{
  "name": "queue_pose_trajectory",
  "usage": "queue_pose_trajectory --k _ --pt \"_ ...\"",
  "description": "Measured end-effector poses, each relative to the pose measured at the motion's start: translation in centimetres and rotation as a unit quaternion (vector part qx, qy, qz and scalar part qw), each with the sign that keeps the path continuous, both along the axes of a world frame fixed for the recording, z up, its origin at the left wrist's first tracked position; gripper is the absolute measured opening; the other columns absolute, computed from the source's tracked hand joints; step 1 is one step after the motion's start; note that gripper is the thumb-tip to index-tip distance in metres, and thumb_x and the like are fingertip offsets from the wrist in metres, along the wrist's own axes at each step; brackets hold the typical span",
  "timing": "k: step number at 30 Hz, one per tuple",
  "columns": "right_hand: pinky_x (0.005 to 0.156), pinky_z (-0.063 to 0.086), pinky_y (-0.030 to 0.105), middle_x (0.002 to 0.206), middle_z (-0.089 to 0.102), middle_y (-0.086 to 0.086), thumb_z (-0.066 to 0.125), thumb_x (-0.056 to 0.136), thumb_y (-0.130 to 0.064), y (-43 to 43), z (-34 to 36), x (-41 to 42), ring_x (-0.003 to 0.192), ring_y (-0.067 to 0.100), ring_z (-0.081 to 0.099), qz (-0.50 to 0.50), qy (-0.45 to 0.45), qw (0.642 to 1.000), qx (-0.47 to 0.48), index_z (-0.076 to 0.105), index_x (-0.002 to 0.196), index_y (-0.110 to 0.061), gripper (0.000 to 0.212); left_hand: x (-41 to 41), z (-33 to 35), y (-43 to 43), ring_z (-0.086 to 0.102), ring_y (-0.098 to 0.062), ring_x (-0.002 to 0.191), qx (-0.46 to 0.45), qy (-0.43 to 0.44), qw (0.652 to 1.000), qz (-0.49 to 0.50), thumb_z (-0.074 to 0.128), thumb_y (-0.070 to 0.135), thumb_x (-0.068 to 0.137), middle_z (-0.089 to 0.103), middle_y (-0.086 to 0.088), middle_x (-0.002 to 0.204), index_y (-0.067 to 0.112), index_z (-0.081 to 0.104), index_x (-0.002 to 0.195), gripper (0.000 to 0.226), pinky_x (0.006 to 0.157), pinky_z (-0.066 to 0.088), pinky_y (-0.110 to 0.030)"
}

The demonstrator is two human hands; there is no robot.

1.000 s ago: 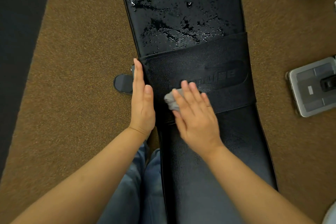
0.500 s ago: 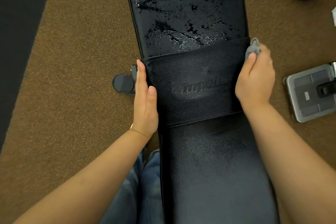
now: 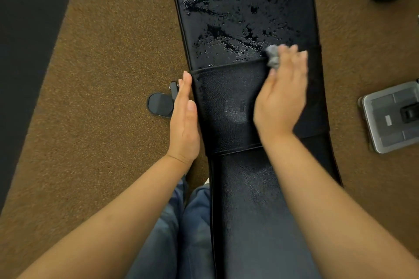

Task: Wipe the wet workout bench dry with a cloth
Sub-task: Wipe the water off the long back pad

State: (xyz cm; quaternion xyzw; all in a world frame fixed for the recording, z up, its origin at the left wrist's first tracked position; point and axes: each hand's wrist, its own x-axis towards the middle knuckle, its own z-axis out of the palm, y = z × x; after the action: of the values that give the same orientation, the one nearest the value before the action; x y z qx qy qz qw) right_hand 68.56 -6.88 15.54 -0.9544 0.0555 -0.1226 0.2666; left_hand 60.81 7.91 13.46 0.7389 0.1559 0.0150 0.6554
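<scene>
two hands are at work on the bench (image 3: 260,210), which runs lengthways away from the person over brown carpet (image 3: 102,75). the right hand (image 3: 281,97) holds a small grey cloth (image 3: 272,58) wadded under its fingers, thumb tucked against it. the wad sits at the far edge of the wide black band (image 3: 222,115) that wraps the middle of the bench, right where the wet part begins. the hand is blurred, so the exact grip is hard to read. the left hand (image 3: 184,120) lies flat with straight fingers against the left side of the band and grasps nothing. it seems to be steadying the bench. beside it a black foot (image 3: 158,106) of the frame rests on the carpet.

the near section and the band look mostly matt and dry. beads and streaks of water (image 3: 226,18) cover the far section, so by my reckoning the job is about halfway done, with the wettest stretch untouched.

the next move should carry the cloth forward into those puddles in firm overlapping passes. such a small wad may soak through quickly and only smear the water, so turning it to a dry face would help.
</scene>
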Motion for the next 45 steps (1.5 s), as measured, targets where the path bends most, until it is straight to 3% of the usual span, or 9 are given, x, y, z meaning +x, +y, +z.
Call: queue_pose_trajectory --k 4,7,11,16,27,30,36,41,45 --pt "0.114 0.029 0.045 0.145 0.045 0.014 0.039 0.096 -0.015 6.6 0.1 -3.8 0.139 0.033 0.032 0.148 0.017 0.989 0.011 0.049 0.137 -0.008 0.042 -0.1 -0.1 0.1 0.009 -0.016 0.148 0.029 -0.009 0.999 -0.018 0.018 0.065 0.095 0.012 -0.008 0.159 0.009 0.012 0.150 0.078 0.122 0.009 -0.038" --pt "0.115 0.023 0.043 0.143 0.047 0.013 0.032 0.098 -0.029 8.7 0.3 -4.3 0.139 0.033 0.033 0.167 0.035 0.985 0.005 0.055 0.132 -0.009 0.046 0.1 -0.1 0.7 0.013 -0.015 0.148 0.006 -0.011 1.000 -0.004 0.020 0.065 0.094 0.016 -0.009 0.159 0.004 0.014 0.150 0.083 0.121 0.012 -0.042" --pt "0.117 0.014 0.037 0.145 0.046 0.009 0.040 0.096 -0.017 7.6 0.4 -3.7 0.140 0.029 0.031 0.223 0.037 0.974 -0.023 0.056 0.131 -0.011 0.039 0.2 -0.2 1.6 0.020 -0.016 0.146 0.049 -0.028 0.998 0.009 0.019 0.062 0.096 0.023 -0.014 0.157 -0.002 0.020 0.149 0.083 0.120 0.017 -0.036" --pt "0.115 0.021 0.041 0.142 0.049 0.011 0.050 0.093 -0.011 5.9 0.3 -4.2 0.138 0.030 0.036 0.293 0.022 0.954 -0.065 0.060 0.127 -0.010 0.035 0.4 0.0 1.3 0.023 -0.020 0.145 0.053 -0.049 0.997 0.018 0.022 0.058 0.098 0.025 -0.013 0.155 0.000 0.020 0.148 0.076 0.119 0.020 -0.047" --pt "0.110 0.036 0.043 0.143 0.047 0.007 0.051 0.090 -0.014 0.7 -0.1 -11.2 0.137 0.028 0.038 0.392 0.013 0.912 -0.115 0.064 0.123 -0.018 0.036 -0.4 0.6 -0.2 0.015 -0.026 0.147 0.146 -0.051 0.988 -0.020 0.016 0.056 0.099 0.019 -0.018 0.157 -0.003 0.019 0.148 0.076 0.120 0.013 -0.045" --pt "0.113 0.029 0.042 0.147 0.042 0.007 0.049 0.086 -0.012 -2.5 -0.3 -12.6 0.141 0.025 0.031 0.372 0.054 0.924 -0.072 0.056 0.130 -0.020 0.044 -0.6 0.2 -0.9 0.008 -0.030 0.148 0.183 -0.051 0.982 -0.016 0.015 0.053 0.100 0.012 -0.021 0.158 -0.006 0.013 0.148 0.076 0.121 0.008 -0.039" --pt "0.115 0.023 0.047 0.150 0.033 0.012 0.042 0.093 -0.008 -8.2 -0.3 -11.0 0.144 0.032 0.020 0.220 0.088 0.971 -0.030 0.043 0.138 -0.013 0.045 -0.5 -0.4 -2.5 -0.001 -0.029 0.148 0.200 -0.032 0.979 -0.018 0.016 0.052 0.100 0.001 -0.024 0.158 -0.008 0.005 0.148 0.077 0.121 0.003 -0.035" --pt "0.119 0.011 0.027 0.155 0.023 0.012 0.037 0.099 -0.014 -10.5 -0.2 -6.7 0.145 0.028 0.015 0.125 0.096 0.987 -0.028 0.038 0.144 -0.012 0.045 -0.3 -0.5 -2.5 -0.002 -0.025 0.148 0.206 -0.040 0.977 -0.023 0.017 0.052 0.101 -0.002 -0.026 0.157 -0.009 0.004 0.147 0.078 0.121 0.002 -0.036" --pt "0.111 0.010 0.007 0.153 0.031 0.012 0.031 0.103 -0.021 -11.2 -0.2 -1.9 0.143 0.021 0.024 0.068 0.106 0.991 0.034 0.033 0.146 -0.011 0.044 -0.3 -0.5 -2.6 -0.003 -0.024 0.148 0.207 -0.036 0.977 -0.024 0.016 0.053 0.100 -0.002 -0.025 0.157 -0.010 0.003 0.147 0.080 0.120 0.001 -0.032"
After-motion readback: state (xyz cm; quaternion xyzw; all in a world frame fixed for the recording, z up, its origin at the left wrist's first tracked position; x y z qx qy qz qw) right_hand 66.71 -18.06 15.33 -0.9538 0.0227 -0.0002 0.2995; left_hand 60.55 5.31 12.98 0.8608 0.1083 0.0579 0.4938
